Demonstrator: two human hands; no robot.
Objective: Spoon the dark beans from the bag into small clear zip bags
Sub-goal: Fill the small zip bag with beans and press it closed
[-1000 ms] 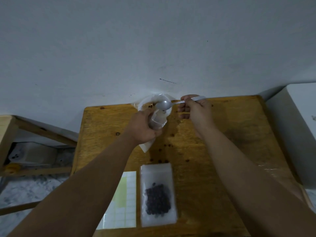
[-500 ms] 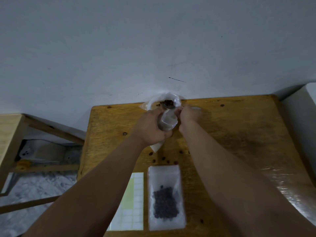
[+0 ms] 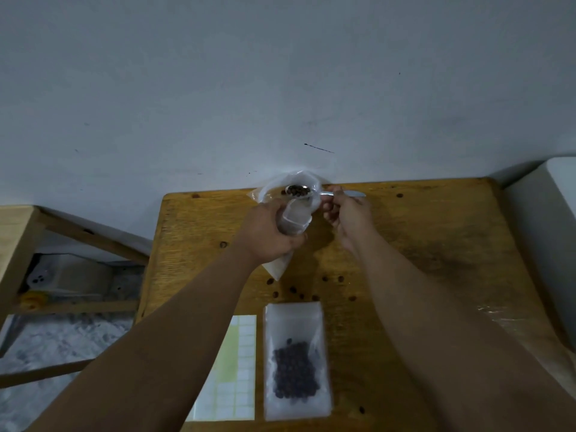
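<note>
Midway, our left hand [image 3: 268,235] grips an open zip bag [image 3: 296,215]; our right hand [image 3: 347,213] pinches the bean-laden spoon [image 3: 299,191], tipping next.

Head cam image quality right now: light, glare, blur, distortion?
Head view: dim, flat light, with a soft shadow on the table under the right hand. Head view: glare on the plastic film at the table's right edge. Head view: wide-angle splay of the table edges. Head view: mild softness throughout, yet the loaded spoon and the filled bag read clearly.
</note>
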